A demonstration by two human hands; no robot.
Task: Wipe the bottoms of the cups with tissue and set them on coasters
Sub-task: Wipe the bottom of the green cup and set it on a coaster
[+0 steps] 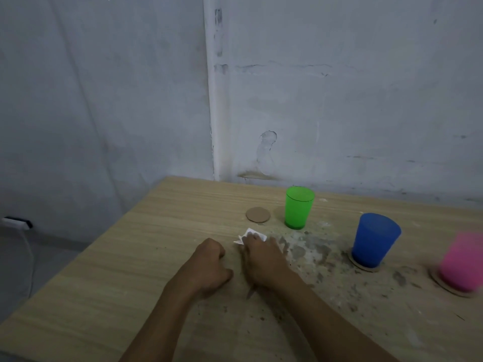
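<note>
Both hands lay on the wooden table (pixel 109 270), the left hand (pixel 209 267) curled into an empty fist, the right hand (pixel 264 259) gripping a white tissue (pixel 252 235), near a bare coaster (pixel 258 214) and green cup (pixel 298 207), while the blue cup (pixel 373 240) and pink cup (pixel 461 262) stood on coasters.

Pink cup (pixel 461 262): motion-blurred, outline smeared; right side cut by frame edge. Its coaster (pixel 444 284) mostly hidden beneath it. Blue cup (pixel 374 240) covers most of its coaster (pixel 366 267). Tissue (pixel 252 235) largely hidden under right hand (pixel 264 259). Left hand (pixel 209 267) fingers curled under, contents not visible. Both forearms cut by bottom edge.
</note>
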